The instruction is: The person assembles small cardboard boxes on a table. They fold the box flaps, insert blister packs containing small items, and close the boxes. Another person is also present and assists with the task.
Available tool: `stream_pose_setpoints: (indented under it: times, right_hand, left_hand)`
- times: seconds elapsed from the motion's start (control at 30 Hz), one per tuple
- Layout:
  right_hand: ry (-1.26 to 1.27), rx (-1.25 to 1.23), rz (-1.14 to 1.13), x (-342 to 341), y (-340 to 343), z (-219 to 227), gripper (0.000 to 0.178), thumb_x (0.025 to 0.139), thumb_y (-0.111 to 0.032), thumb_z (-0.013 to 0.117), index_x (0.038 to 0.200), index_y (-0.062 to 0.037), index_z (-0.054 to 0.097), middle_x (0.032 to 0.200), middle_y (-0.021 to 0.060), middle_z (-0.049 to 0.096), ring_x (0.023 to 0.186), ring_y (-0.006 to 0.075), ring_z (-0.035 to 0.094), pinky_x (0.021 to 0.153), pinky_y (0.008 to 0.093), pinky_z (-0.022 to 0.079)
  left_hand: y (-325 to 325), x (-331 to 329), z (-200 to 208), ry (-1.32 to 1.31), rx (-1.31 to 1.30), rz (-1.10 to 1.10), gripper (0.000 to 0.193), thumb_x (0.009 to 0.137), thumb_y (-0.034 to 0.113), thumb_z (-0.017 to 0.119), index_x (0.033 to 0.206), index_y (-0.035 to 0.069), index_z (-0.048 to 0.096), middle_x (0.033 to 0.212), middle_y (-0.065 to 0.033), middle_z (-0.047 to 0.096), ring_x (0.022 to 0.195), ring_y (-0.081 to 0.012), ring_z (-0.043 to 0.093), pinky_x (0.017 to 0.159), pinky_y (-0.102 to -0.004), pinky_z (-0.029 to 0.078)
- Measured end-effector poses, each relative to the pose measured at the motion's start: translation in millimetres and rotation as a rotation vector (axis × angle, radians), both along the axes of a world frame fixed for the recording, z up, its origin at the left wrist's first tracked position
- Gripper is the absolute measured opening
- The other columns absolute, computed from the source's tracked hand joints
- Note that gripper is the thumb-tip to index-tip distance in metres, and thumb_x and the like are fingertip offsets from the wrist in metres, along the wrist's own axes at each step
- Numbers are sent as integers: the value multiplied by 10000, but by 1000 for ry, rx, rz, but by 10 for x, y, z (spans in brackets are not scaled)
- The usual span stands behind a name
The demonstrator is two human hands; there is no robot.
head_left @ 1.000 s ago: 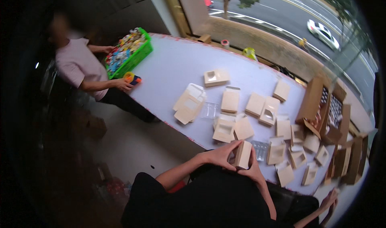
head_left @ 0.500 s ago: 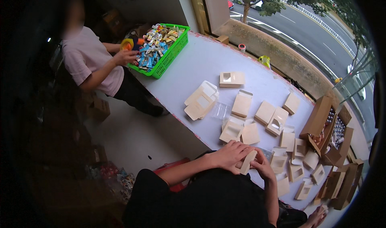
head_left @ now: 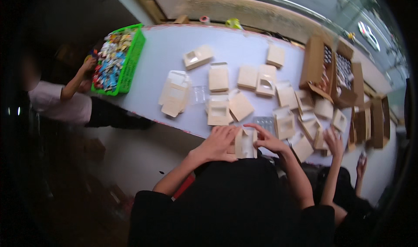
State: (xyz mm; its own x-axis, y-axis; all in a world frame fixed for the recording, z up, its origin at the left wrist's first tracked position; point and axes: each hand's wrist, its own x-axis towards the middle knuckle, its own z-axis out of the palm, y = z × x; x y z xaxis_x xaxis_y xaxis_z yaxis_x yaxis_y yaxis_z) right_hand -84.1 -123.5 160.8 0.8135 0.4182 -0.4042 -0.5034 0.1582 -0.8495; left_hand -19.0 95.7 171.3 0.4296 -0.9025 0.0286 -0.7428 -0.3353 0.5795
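Note:
At the table's near edge, close to my body, I hold a small beige cardboard box (head_left: 245, 145), with pale flaps or an open side facing up. My left hand (head_left: 219, 142) is closed around its left side. On its right side are the thumb and fingers of my right hand (head_left: 268, 140), the forefinger reaching over the top edge. Just beyond my hands lie a box with a window (head_left: 218, 112), a tilted plain box (head_left: 241, 105) and a clear plastic tray (head_left: 264, 124). A flattened-looking carton (head_left: 175, 95) lies farther left beside another clear tray (head_left: 199, 94).
Several more beige boxes (head_left: 285, 126) cover the table's right half. Large brown cartons (head_left: 314, 68) with small bottles stand at the right. A green basket (head_left: 130, 64) of small packets sits at the left, a co-worker (head_left: 61, 101) beside it. Another person's hand (head_left: 333, 141) is at right.
My view has swung to the right. The box in my hands has turned and now shows its pale inside. At right, another person's arm now reaches over the table.

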Motion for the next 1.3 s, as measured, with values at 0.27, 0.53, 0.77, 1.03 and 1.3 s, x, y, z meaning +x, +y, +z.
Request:
stream_pose_setpoints:
  times: [0.27, 0.53, 0.77, 1.03, 1.3]
  right_hand:
    - [-402, -477, -464, -90, 65, -206, 192, 675, 1, 452, 847, -82, 435, 1018, 99, 508, 914, 182, 503, 704, 289, 434]
    - [-557, -1085, -471, -102, 365, -248, 163, 668, -152, 629, 805, -65, 619, 1081, 144, 529, 990, 291, 500, 831, 356, 388]
    - [7, 3, -434, -128, 231, -658, 194, 743, -161, 600, 876, -20, 619, 881, 46, 595, 796, 118, 544, 735, 254, 426]
    - [74, 457, -788, -423, -327, -850, 97, 788, -111, 537, 876, -87, 505, 798, 5, 514, 706, 83, 523, 568, 212, 439]
    - [96, 526, -747, -522, -755, -774, 346, 802, -128, 481, 1123, -51, 379, 1029, 105, 531, 867, 193, 582, 711, 332, 515]
  left_hand:
    - [-97, 51, -38, 130, -12, 95, 949, 518, 358, 735, 1273, 9, 277, 1157, -146, 400, 1096, -305, 378, 914, -393, 286]
    - [-373, 106, 169, -314, 124, 77, 866, 489, 342, 731, 1215, 27, 381, 1038, -128, 438, 974, -268, 423, 834, -384, 312]
    - [-603, 60, 189, -323, 300, -119, 896, 508, 362, 733, 1232, -4, 352, 1026, -141, 452, 969, -280, 430, 845, -377, 315]
    - [-720, 75, 198, -293, 191, -10, 904, 513, 376, 727, 1239, 4, 339, 1073, -150, 427, 987, -289, 420, 850, -384, 319]
    - [-883, -31, 148, -258, 219, 57, 906, 532, 377, 724, 1252, 1, 323, 1102, -159, 416, 1034, -306, 391, 883, -397, 299]
